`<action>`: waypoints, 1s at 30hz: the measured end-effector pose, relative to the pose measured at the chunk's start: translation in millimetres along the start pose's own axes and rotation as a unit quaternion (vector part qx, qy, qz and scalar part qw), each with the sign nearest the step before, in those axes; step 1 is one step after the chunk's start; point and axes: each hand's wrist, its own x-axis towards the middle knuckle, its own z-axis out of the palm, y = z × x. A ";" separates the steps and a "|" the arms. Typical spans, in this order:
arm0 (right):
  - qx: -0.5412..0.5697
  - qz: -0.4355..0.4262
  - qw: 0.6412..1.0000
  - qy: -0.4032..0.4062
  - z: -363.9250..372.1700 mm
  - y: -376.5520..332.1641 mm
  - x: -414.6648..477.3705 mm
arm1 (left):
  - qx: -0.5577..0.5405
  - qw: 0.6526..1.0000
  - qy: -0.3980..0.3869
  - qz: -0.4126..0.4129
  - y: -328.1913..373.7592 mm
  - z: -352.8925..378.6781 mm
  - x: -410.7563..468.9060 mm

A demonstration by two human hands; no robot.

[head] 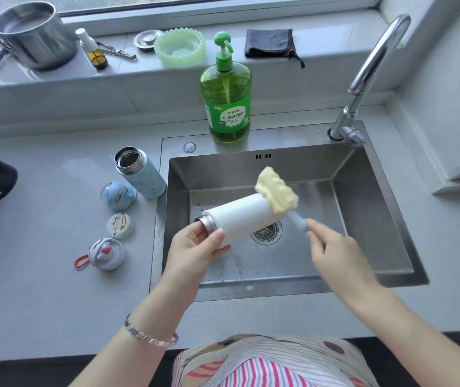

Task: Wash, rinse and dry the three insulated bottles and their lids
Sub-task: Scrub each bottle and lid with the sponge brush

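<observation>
My left hand [195,247] grips a white insulated bottle [240,216] near its steel mouth and holds it on its side over the sink [376,219]. My right hand [332,247] pinches the pale blue handle of a sponge brush [276,191], whose yellow foam head lies against the bottle's base end. A light blue bottle [142,174] stands open on the counter left of the sink. Beside it lie three lids: a blue one [118,195], a white stained one [120,224] and a grey one with a red loop [106,254].
A green dish soap pump bottle [226,99] stands behind the sink and the tap [368,71] rises at the back right. On the sill sit a steel pot [33,34], a small spray bottle [93,50], a green dish [180,46] and a dark cloth [270,43].
</observation>
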 end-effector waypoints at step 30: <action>0.067 -0.110 0.992 0.000 22.0 10.1 -26.2 | -0.183 0.977 0.047 -0.100 22.9 0.1 -7.2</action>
